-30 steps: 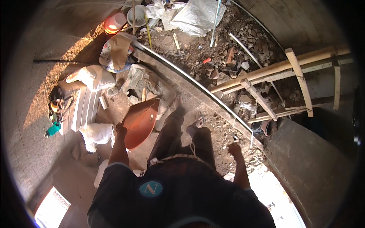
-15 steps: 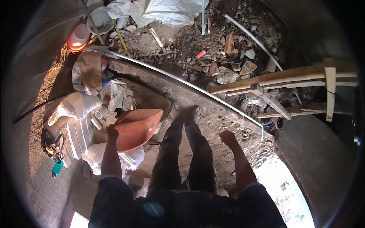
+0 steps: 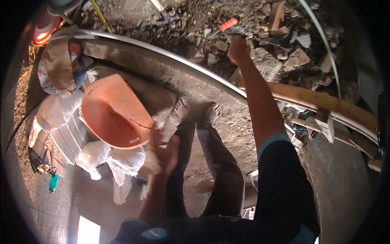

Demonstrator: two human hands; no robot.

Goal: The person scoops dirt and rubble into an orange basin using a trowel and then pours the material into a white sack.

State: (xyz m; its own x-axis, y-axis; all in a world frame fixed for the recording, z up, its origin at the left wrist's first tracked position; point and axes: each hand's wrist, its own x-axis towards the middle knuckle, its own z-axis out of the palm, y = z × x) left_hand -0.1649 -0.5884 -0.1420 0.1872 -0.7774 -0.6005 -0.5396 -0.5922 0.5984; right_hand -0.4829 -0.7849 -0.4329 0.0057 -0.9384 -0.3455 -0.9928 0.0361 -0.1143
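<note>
An orange flat-sided tub (image 3: pixel 95 107) rests at the left with its hollow up, on and beside white sacks (image 3: pixel 126 160). Just past its near right corner is my left hand (image 3: pixel 165 153), smeared by motion, so its fingers cannot be read. My right arm stretches far forward over the rubble (image 3: pixel 195 24). At its end, my right hand (image 3: pixel 239 49) points down close beside a tool with a red-orange handle (image 3: pixel 228 24). The fingers of that hand are mostly hidden, and whether they touch anything is unclear.
A long pale pipe (image 3: pixel 162 52) runs along a low concrete ledge (image 3: pixel 134 61) before me. Wooden beams (image 3: pixel 317 99) lie at the right. Far left are a paper sack (image 3: pixel 59 61) and a red-orange container (image 3: pixel 44 28). A teal-ended object (image 3: pixel 53 182) lies at the lower left.
My left hand has come off the tub and moved right; the tub has turned from its side to hollow up. My right hand has reached forward over the rubble, and my view has shifted.
</note>
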